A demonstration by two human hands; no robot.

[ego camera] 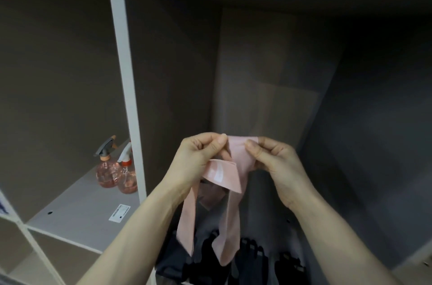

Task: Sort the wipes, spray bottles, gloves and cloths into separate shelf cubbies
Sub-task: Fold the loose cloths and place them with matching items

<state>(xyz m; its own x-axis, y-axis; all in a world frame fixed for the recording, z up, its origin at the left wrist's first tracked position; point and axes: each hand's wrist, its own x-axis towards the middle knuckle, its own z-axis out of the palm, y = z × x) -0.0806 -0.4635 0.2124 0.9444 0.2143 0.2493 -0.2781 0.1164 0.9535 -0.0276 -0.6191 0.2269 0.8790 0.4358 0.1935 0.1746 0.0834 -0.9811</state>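
- A white vertical divider point(126, 79) stood between the left and the middle compartments.
- A white sticker label point(119, 213) with small dark print lay flat on the grey floor of the left compartment.
- A small dark round hole point(49, 212) showed in that same floor, left of the label.
- The grey back panel point(268, 69) of the middle compartment was dimly lit.

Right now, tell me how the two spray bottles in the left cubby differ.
The rear spray bottle has a grey trigger head and stands in full view; the front spray bottle has a white trigger head and is partly hidden by the shelf divider. Both are upright, pinkish, see-through, with orange collars.
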